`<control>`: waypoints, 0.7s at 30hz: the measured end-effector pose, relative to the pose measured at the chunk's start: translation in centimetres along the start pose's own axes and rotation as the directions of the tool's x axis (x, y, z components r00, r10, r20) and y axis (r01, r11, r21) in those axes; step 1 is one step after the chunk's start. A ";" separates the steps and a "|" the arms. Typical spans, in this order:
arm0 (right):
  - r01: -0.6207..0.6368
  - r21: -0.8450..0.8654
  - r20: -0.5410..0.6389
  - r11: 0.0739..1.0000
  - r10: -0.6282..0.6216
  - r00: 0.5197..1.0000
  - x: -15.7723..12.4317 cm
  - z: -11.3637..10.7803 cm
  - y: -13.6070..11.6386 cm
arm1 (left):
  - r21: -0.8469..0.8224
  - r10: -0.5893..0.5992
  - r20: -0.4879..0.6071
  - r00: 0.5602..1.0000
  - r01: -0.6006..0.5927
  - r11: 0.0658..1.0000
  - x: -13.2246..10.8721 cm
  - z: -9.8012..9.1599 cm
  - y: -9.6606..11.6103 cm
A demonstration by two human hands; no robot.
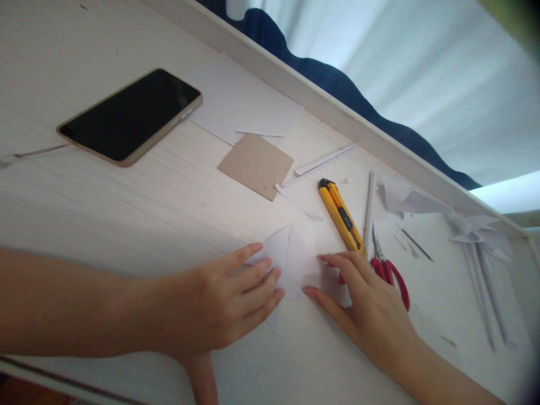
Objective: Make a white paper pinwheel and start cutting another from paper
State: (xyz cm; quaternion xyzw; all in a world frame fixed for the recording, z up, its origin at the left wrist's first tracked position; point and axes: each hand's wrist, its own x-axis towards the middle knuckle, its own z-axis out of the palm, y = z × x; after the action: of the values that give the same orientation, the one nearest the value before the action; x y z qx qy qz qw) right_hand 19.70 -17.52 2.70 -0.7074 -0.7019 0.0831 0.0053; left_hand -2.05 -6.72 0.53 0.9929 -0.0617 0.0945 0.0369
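A small sheet of white paper (297,256) with crease lines lies on the white table. My left hand (236,298) rests on its left side, fingers stretched out and the thumb spread toward the near edge. At the paper's right side is my right hand (358,304), thumb and fingers apart, with the thumb tip at the paper's edge. A yellow utility knife (340,214) lies just beyond the right hand. Red-handled scissors (392,275) are beside it, partly hidden by that hand.
A phone (135,115) lies at the back left, near a larger white sheet (248,95). A brown card square (257,166) and paper strips (327,160) sit behind my hands. A paper pinwheel (475,228) is at the right, by the raised table edge (337,126).
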 end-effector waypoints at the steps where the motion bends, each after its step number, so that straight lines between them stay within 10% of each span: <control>1: -0.016 -0.004 0.012 1.000 0.016 1.000 0.0 0.0 0.0 | 0.000 0.001 0.002 1.000 -0.001 1.000 0.0 0.0 0.0; 13: -0.133 0.332 0.178 0.934 0.077 0.981 0.4 -0.3 -0.4 | 0.018 0.005 0.013 1.000 -0.005 1.000 0.0 0.1 0.1; 21: -0.051 0.230 0.004 0.972 0.051 0.999 0.3 -0.2 -0.9 | 0.035 0.006 -0.007 1.000 -0.005 0.999 -0.1 0.3 0.1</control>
State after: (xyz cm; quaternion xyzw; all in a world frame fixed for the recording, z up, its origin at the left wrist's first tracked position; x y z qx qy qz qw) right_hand 18.79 -17.17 2.95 -0.7198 -0.6693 0.1632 0.0855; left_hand -2.06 -6.84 0.20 0.9929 -0.0627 0.0989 0.0195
